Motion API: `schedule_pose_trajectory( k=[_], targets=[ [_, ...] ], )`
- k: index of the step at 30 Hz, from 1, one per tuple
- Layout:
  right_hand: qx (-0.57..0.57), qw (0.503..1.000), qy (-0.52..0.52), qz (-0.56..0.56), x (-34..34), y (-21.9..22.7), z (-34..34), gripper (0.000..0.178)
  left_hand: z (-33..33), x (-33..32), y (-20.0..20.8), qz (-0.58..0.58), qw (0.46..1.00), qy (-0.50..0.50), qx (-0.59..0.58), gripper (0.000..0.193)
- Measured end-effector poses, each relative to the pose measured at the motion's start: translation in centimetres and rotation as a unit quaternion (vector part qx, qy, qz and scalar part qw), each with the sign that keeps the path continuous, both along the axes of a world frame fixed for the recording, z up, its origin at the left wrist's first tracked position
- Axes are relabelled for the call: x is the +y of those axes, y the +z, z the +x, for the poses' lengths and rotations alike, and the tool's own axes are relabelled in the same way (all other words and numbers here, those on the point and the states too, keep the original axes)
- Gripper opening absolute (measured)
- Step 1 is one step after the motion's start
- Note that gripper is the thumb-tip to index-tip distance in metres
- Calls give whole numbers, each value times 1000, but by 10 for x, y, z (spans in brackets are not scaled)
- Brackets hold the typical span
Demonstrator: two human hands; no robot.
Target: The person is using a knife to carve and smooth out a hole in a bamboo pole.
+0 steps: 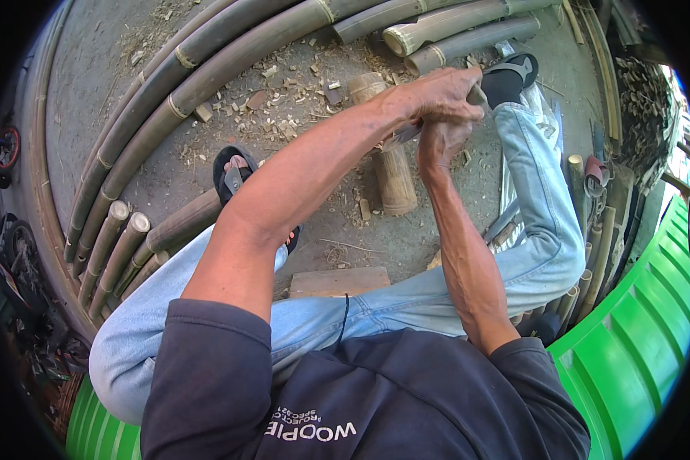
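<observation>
My left hand [454,88] reaches across from the left, its fingers closed around something hidden, with a pale edge showing by the fingertips. Just below it, touching, my right hand [443,139] is closed in a fist. A short grey metal blade [401,138], like a knife's, sticks out leftward beside the right fist; its handle is hidden in the grip. Under the blade and my left forearm lies a thick bamboo or wooden log [395,184] on the ground, its far end showing beyond the forearm.
Long bamboo poles [207,77] curve along the left and far side. Cut bamboo lengths [468,46] lie beyond my hands. Wood chips [284,92] litter the ground. A flat wooden board [337,281] lies between my legs. Green ribbed plastic [629,345] is at the right.
</observation>
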State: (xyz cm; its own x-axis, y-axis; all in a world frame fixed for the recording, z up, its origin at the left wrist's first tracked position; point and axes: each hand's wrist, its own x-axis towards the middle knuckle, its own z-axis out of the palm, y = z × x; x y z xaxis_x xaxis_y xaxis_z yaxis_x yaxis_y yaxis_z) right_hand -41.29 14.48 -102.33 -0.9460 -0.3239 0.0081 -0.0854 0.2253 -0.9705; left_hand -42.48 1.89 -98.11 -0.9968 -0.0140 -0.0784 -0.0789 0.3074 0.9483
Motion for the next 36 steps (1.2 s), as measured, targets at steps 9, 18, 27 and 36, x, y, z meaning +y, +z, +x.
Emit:
schedule_pose_trajectory(
  k=[9,18,27,36],
  targets=[
    [-246,960,-20,-132,-80,4,-10,14,-19,-61,-30,32,983,127,-127,52],
    [-414,892,181,-27,-114,-20,-18,14,19,-96,-70,-10,920,339,-199,57],
    [-325,735,569,171,-132,-11,18,12,129,-59,-47,74,742,659,-101,38],
    [-278,954,107,-30,-112,3,-1,13,25,-87,-25,32,948,301,-99,56]
  ],
)
